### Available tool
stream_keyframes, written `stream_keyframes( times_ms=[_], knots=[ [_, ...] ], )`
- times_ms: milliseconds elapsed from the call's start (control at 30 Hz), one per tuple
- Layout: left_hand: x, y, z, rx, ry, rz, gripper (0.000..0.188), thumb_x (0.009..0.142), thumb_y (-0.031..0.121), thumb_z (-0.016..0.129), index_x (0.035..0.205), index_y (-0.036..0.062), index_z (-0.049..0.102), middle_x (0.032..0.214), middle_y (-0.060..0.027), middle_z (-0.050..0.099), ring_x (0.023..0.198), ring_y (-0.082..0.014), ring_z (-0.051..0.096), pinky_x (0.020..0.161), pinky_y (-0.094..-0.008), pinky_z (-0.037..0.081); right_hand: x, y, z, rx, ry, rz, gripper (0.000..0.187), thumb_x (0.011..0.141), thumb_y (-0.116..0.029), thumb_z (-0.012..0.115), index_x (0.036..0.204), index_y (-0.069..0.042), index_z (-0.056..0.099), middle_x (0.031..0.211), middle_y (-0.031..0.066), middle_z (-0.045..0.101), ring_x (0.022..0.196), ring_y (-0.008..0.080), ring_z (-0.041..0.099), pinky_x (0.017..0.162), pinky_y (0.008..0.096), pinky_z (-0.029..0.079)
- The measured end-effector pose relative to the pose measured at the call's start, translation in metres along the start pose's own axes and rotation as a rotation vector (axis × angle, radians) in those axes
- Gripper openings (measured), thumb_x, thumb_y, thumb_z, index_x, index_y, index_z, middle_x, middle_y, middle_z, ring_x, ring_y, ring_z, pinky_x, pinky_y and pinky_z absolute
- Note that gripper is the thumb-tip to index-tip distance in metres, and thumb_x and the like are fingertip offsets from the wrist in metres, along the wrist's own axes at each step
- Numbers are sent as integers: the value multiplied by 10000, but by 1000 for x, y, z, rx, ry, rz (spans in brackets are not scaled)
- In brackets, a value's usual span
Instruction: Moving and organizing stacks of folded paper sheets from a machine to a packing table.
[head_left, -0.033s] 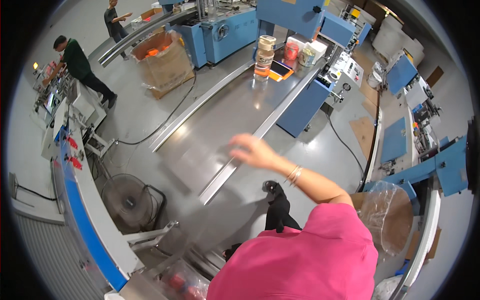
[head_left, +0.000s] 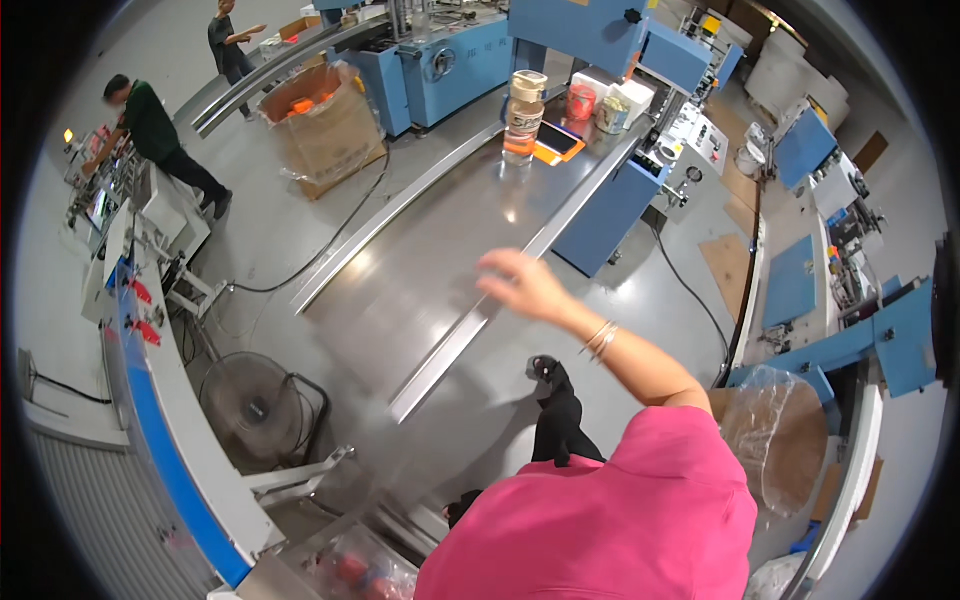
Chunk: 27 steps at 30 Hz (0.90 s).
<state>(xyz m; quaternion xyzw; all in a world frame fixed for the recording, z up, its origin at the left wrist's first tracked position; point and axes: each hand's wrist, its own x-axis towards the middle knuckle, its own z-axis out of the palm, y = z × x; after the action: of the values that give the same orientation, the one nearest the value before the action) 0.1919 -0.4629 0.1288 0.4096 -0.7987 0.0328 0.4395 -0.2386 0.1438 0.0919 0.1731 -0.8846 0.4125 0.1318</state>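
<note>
My right hand is held out over the near right edge of a long, shiny metal table. Its fingers are loosely spread, with nothing in them, and thin bracelets circle the wrist. I cannot tell whether it touches the metal rail along that edge. At the table's far end stands a clear bottle with an orange band. Beside the bottle, a dark-screened phone lies on something orange. A red container and a jar stand farther back. My left hand is out of view.
A large carton with a plastic liner and orange pieces stands beyond the table. Left of me are a floor fan and a long machine. Blue machines stand on the right. Two people work at far left.
My right hand has shifted slightly to the right and upward in the picture, still empty. The table and bottle sit marginally farther left as the view moves.
</note>
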Motion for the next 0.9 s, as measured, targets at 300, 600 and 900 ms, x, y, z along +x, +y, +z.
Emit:
stream_keyframes(
  times_ms=[300,600,900],
  knots=[
    [-166,492,51,-458,-434,360,170,825,63,594,977,-11,613,886,-139,624,782,-247,596,715,-361,485,145,340,-241,-543,441,254,560,708,-122,675,1226,-56,472,1202,200,508,1104,392,472,914,448,419],
    [-338,1016,159,-1203,-974,869,497,779,121,622,1229,-17,464,1239,-232,457,1160,-382,432,968,-423,376,191,425,-289,-656,342,239,344,667,-107,716,995,-102,612,1031,113,563,950,338,500,824,408,459],
    [-386,1177,295,-1212,-868,829,535,601,347,753,1043,114,561,1034,-170,574,1006,-361,520,856,-428,440,222,438,-260,-807,403,90,331,744,-194,655,1018,-21,589,1053,171,559,983,353,511,874,449,426]
  ],
)
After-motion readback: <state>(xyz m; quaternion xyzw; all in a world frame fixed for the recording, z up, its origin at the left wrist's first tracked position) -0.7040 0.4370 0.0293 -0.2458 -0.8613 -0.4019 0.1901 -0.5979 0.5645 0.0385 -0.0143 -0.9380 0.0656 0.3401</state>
